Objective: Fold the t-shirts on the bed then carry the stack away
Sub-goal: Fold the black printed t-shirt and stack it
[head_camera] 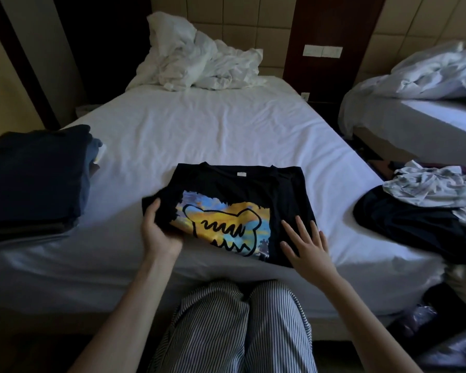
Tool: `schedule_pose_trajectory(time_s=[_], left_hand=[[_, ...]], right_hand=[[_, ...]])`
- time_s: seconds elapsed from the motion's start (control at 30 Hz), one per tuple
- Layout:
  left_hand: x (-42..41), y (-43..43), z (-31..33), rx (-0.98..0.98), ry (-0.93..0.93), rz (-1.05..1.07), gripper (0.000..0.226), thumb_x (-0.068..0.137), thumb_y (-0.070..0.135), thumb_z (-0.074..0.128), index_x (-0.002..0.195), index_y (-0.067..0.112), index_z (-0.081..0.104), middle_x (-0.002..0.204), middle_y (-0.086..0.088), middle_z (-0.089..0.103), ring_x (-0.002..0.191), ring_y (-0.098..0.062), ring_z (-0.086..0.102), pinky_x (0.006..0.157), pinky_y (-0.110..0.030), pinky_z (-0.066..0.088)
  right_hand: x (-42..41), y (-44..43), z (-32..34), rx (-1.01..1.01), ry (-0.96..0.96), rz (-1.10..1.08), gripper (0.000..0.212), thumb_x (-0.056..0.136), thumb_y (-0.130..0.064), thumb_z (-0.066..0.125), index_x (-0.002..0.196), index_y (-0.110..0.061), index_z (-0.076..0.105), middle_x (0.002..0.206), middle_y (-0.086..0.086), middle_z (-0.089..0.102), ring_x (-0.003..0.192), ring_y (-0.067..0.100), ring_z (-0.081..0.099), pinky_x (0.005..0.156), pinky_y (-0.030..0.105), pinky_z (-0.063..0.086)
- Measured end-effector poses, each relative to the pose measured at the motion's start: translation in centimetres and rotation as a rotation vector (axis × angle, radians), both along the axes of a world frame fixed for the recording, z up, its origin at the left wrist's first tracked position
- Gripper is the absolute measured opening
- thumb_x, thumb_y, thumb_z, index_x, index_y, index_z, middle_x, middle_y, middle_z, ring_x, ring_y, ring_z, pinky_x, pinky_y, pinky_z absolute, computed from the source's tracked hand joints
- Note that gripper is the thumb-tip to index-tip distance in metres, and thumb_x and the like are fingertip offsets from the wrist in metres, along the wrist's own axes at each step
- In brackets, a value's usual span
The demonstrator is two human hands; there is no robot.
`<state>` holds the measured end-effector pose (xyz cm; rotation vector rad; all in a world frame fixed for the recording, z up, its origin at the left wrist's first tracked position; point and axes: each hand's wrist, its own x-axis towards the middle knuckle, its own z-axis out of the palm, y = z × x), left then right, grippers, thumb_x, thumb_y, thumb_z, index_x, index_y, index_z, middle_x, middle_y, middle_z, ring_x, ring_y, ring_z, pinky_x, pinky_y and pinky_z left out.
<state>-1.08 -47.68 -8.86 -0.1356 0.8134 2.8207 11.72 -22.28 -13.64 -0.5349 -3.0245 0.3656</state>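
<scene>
Left hand [156,230] grips the black printed cotton t-shirt's [242,195] left edge, right hand [306,243] pressing flat with fingers spread; releasing that pressure risks the fold slipping.

Left forearm [124,305] bare, rising from the near left toward the centre. Left hand [159,231] palm inward, thumb [154,209] laid on top, fingers curled under; it grips the left edge of the t-shirt [240,184]. Right forearm [361,313] bare, entering from the near right and angled inward. Right hand [307,246] palm down, fingers [300,224] straight and spread, pointing far, resting flat on the t-shirt's near right corner. Hands apart, roughly level.
</scene>
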Motion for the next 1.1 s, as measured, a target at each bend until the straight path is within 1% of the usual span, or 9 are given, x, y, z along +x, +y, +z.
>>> schedule_pose_trajectory(time_s=[0.1, 0.2, 0.27, 0.37, 0.47, 0.6, 0.8, 0.97, 1.1], left_hand=[[-1.2, 4.0, 2.7, -0.333, 0.199, -0.106, 0.013, 0.074, 0.024, 0.064, 0.077, 0.015, 0.074, 0.069, 0.001, 0.068, 0.062, -0.012, 0.064, 0.061, -0.023, 0.051], [0.4, 10.5, 3.6, -0.861, 0.590, -0.417, 0.060, 0.066, 0.035, 0.072, 0.120, 0.013, 0.060, 0.093, 0.002, 0.070, 0.087, -0.014, 0.066, 0.079, -0.031, 0.052], [2.7, 14.8, 1.6, -1.315, 0.884, -0.637, 0.077, 0.074, 0.050, 0.069, 0.140, 0.023, 0.041, 0.142, -0.001, 0.047, 0.137, -0.024, 0.033, 0.115, -0.045, 0.022], [6.0, 17.8, -2.6, -1.805, 1.273, -0.682, 0.061, 0.085, 0.061, 0.052, 0.135, 0.028, 0.039, 0.160, 0.003, -0.002, 0.144, -0.029, -0.018, 0.111, -0.049, -0.017], [5.9, 17.8, -2.8, -1.777, 1.248, -0.729, 0.059, 0.084, 0.065, 0.049, 0.132, 0.032, 0.040, 0.160, 0.004, -0.004, 0.144, -0.027, -0.017, 0.112, -0.049, -0.016], [2.1, 16.6, 0.1, -1.448, 1.072, -0.602, 0.060, 0.081, 0.070, 0.040, 0.122, 0.028, 0.055, 0.142, -0.002, 0.044, 0.137, -0.021, 0.031, 0.115, -0.042, 0.019], [-0.2, 14.4, -3.8, -2.120, 1.309, -0.434, 0.051, 0.100, 0.047, 0.018, 0.150, 0.036, 0.011, 0.160, 0.005, 0.003, 0.146, -0.020, -0.001, 0.117, -0.040, -0.003], [-3.4, 17.0, -0.3, -1.850, 1.119, -0.395, 0.040, 0.093, 0.046, 0.039, 0.121, 0.024, 0.057, 0.129, -0.006, 0.055, 0.121, -0.030, 0.047, 0.100, -0.037, 0.035], [-5.0, 21.9, 3.3, -1.746, 0.869, -0.305, 0.044, 0.086, 0.053, 0.051, 0.101, 0.012, 0.057, 0.101, -0.006, 0.064, 0.097, -0.029, 0.059, 0.078, -0.034, 0.044]], right_hand=[[0.6, 1.0, 0.4, -0.178, 0.119, -0.013, 0.050, 0.100, -0.042, 0.029, 0.147, -0.038, 0.013, 0.157, -0.010, 0.005, 0.145, 0.016, -0.010, 0.114, 0.034, -0.008], [1.7, 2.7, 0.6, -0.288, 0.398, -0.149, 0.046, 0.098, -0.036, 0.037, 0.142, -0.022, 0.038, 0.150, 0.001, 0.035, 0.144, 0.023, 0.016, 0.114, 0.038, 0.009], [2.4, 3.8, 1.0, -0.351, 0.539, -0.278, 0.051, 0.091, -0.036, 0.038, 0.135, -0.011, 0.048, 0.137, 0.012, 0.051, 0.133, 0.031, 0.038, 0.107, 0.044, 0.026], [3.0, 4.9, 1.7, -0.505, 0.656, -0.402, 0.062, 0.083, -0.041, 0.034, 0.133, -0.007, 0.049, 0.132, 0.014, 0.054, 0.124, 0.030, 0.048, 0.102, 0.046, 0.036], [2.4, 4.5, 2.1, -0.488, 0.713, -0.353, 0.060, 0.084, -0.042, 0.037, 0.131, -0.006, 0.050, 0.131, 0.012, 0.055, 0.123, 0.027, 0.049, 0.103, 0.043, 0.037], [-0.2, 2.3, 3.4, -0.313, 0.706, -0.127, 0.064, 0.085, -0.048, 0.029, 0.126, -0.007, 0.056, 0.129, 0.009, 0.057, 0.123, 0.026, 0.049, 0.104, 0.045, 0.036], [-0.3, 0.1, -0.5, -0.016, 0.251, -0.055, 0.075, 0.077, -0.066, 0.008, 0.146, -0.039, 0.018, 0.158, -0.006, 0.008, 0.146, 0.022, 0.000, 0.115, 0.034, -0.001], [1.9, 1.7, -2.3, -0.131, 0.285, -0.033, 0.078, 0.073, -0.084, -0.001, 0.140, -0.045, 0.002, 0.150, -0.016, -0.004, 0.142, 0.007, -0.010, 0.114, 0.023, -0.008], [1.9, 1.3, -2.2, -0.206, 0.328, -0.062, 0.089, 0.072, -0.084, -0.002, 0.145, -0.035, 0.001, 0.149, -0.020, -0.001, 0.139, 0.000, -0.010, 0.113, 0.021, -0.008]])
